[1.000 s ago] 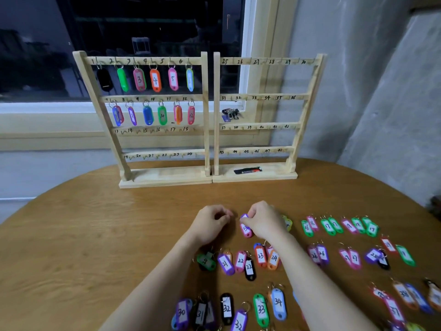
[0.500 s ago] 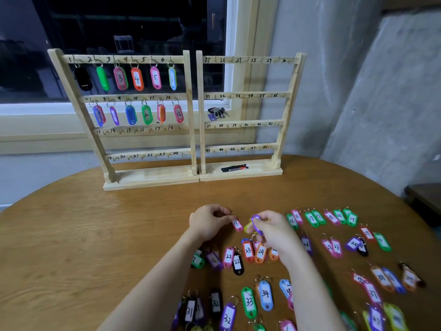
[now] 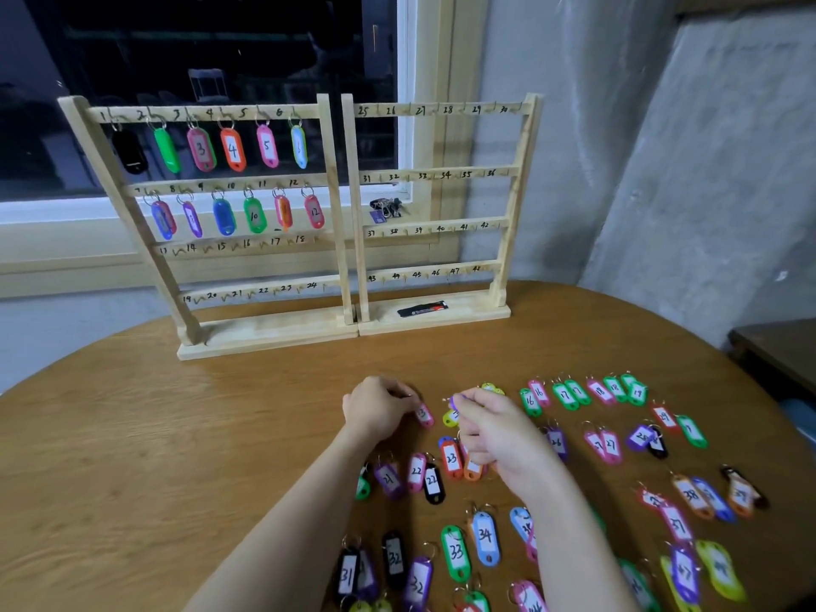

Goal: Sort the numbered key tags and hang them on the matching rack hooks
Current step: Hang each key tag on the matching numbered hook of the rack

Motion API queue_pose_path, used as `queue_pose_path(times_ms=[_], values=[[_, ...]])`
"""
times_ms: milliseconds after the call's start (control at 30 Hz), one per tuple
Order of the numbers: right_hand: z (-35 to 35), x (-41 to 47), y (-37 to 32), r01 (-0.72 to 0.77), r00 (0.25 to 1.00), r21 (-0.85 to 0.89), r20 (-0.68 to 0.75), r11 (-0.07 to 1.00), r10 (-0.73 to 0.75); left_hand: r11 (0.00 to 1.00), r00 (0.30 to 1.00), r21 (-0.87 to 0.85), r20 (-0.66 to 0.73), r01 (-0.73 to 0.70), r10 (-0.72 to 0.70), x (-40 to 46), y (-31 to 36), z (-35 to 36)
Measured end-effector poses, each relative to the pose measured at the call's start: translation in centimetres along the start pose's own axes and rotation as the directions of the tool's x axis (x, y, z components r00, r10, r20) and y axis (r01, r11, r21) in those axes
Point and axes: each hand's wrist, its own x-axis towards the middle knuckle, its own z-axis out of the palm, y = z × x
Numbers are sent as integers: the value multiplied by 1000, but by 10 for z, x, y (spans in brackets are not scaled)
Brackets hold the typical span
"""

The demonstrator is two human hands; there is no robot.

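Two wooden racks stand at the back of the round table: the left rack (image 3: 329,205) carries tags on hooks 1 to 12, the right rack (image 3: 516,201) has bare hooks 25 to 48. Several coloured numbered tags lie in rows on the table. My left hand (image 3: 377,408) pinches the ring of a pink tag (image 3: 425,415) just above the wood. My right hand (image 3: 494,428) pinches a purple tag (image 3: 455,400), with a yellow tag (image 3: 449,418) lying right under it.
A black and red strip (image 3: 421,309) lies on the right rack's base. A bunch of keys (image 3: 386,208) sits on the windowsill behind. Tags 21 to 23 (image 3: 417,472) lie near my wrists, tags 31 to 34 (image 3: 455,552) nearer me. Bare table (image 3: 176,435) spreads left.
My hands have drawn apart: the left now holds the pink tag, the right has lifted a purple tag. The view has shifted right.
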Motion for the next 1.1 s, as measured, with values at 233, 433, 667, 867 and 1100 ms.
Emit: queue_pose_path(times_ms=[233, 433, 667, 867, 1100], values=[[11, -7, -5, 49, 998, 16, 34, 999, -49, 965, 987, -256, 131, -54, 90, -11, -9, -17], [32, 0, -11, 73, 995, 21, 69, 997, -74, 903, 994, -418, -3, -103, 112, -25, -33, -51], [80, 11, -13, 209, 978, -180, 18, 961, -209, 827, 986, -546, -153, -136, 62, -33, -66, -88], [107, 30, -30, 276, 961, -236, 105, 932, -257, 778, 940, -593, -341, -206, -11, -21, -82, -127], [146, 69, -59, 412, 910, -298, 172, 861, -377, 715, 867, -643, -487, -275, -105, 21, -84, -171]])
